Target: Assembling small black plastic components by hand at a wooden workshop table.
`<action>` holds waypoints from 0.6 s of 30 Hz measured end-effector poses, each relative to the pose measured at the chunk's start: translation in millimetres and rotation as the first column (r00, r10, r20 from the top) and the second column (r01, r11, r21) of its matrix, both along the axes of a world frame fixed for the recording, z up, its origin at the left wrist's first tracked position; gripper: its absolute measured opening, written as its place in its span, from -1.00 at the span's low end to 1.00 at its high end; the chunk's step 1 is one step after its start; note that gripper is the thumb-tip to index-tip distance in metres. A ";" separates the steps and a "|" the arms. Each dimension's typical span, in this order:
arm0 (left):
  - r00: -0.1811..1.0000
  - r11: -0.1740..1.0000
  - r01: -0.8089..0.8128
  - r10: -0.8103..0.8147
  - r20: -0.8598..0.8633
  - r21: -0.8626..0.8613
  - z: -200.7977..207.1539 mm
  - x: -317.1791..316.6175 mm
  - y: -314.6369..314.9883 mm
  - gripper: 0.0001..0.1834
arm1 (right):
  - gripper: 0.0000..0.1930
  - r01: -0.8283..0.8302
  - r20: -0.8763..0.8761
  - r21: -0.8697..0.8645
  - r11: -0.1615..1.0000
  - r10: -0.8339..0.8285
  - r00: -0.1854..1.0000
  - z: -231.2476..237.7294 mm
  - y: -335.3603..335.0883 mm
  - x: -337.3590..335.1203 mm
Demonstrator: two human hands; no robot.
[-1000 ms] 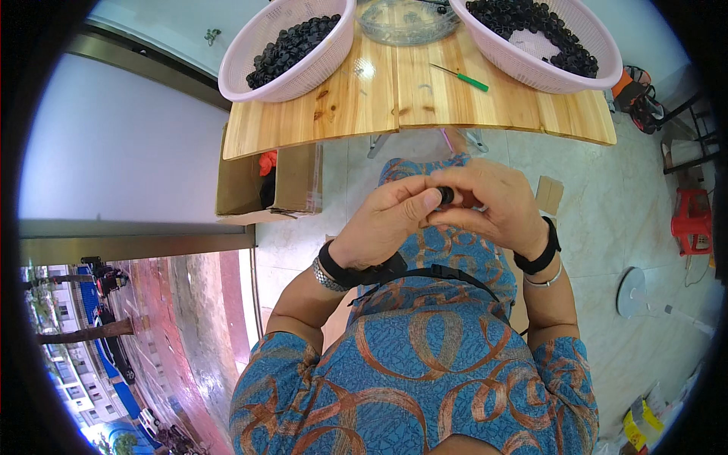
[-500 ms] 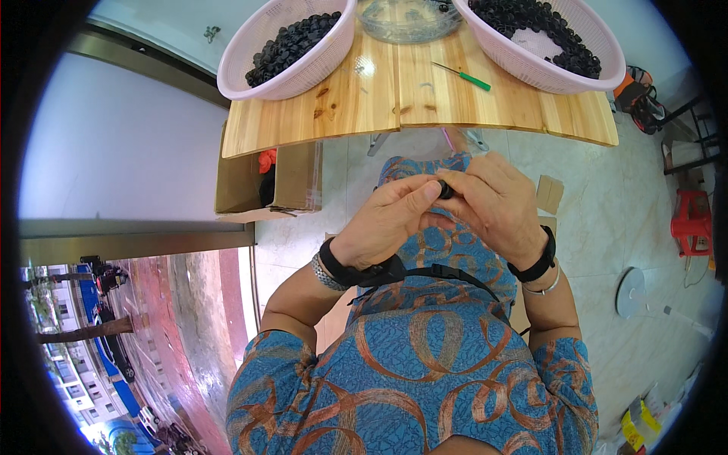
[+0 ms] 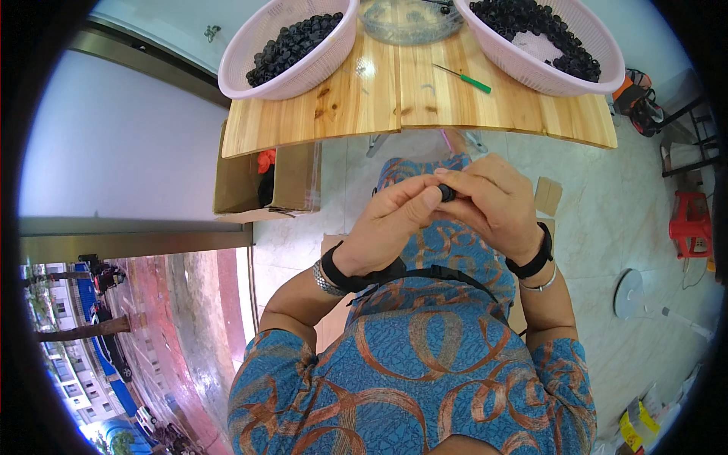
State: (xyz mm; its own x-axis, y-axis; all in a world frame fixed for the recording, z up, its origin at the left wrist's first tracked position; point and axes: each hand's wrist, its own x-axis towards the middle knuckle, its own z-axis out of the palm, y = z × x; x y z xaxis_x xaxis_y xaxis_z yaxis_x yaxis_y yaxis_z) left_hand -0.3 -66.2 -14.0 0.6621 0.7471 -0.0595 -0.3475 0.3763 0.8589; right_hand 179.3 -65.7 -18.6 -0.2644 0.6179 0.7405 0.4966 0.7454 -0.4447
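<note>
Above my lap, between the fingertips of both hands, is a small round black part (image 3: 447,192). My left hand (image 3: 394,216) pinches it from the left, thumb on top. From the right, my right hand (image 3: 497,201) grips it with thumb and bent fingers. Most of the part is covered by the fingers, so its exact kind does not show. Beyond my hands, the left pink basket (image 3: 328,67) holds a heap of small black parts (image 3: 292,53). More black ring-like parts (image 3: 572,57) lie in the right pink basket (image 3: 523,78).
On the wooden table (image 3: 364,106) lies a green-handled screwdriver (image 3: 475,83), near a clear round tray (image 3: 409,34) at the back. Below the table's left side stands an open cardboard box (image 3: 296,178). A red stool (image 3: 688,224) and a white fan-like disc (image 3: 629,293) are on the right.
Both hands stay together around the black part, with small shifts of the fingers. A little more of the part shows between them now.
</note>
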 end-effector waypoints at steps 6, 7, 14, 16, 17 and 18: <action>0.999 0.997 -0.011 0.014 0.042 -0.073 -3.3 0.2 4.8 -0.61 | -0.68 -0.026 -0.032 -0.049 0.998 0.025 0.999 -2.5 6.4 -0.8; 0.999 0.996 -0.012 0.015 0.033 -0.090 -5.0 -0.1 7.1 -0.59 | -0.68 -0.028 -0.045 -0.058 0.998 0.026 0.999 -4.2 8.8 -0.6; 0.948 0.954 -0.190 0.239 -0.210 0.232 20.5 -13.6 32.0 -0.70 | -0.69 -0.006 -0.080 -0.173 0.985 -0.008 0.997 16.7 10.6 -2.9; 0.844 0.823 -0.334 0.479 -0.243 0.459 39.2 -32.0 50.9 -0.71 | -0.68 0.026 -0.028 -0.242 0.970 -0.034 0.999 12.5 9.3 3.1; 0.809 0.752 -0.392 0.556 -0.191 0.529 54.2 -42.3 60.1 -0.71 | -0.68 0.010 -0.034 -0.205 0.979 -0.017 0.999 11.4 9.6 3.0; 0.719 0.640 -0.387 0.660 -0.217 0.663 65.7 -51.2 74.8 -0.69 | -0.69 0.013 -0.026 -0.229 0.973 -0.019 0.999 9.1 7.5 6.0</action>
State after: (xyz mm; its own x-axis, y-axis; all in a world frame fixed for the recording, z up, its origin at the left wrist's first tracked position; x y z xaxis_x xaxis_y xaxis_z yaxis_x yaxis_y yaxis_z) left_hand -51.5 8.7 51.7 0.1525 0.9386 0.3095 0.0993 -0.3261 0.9401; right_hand 185.3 -58.2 -9.5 -0.2348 0.7758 0.5857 0.4928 0.6143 -0.6162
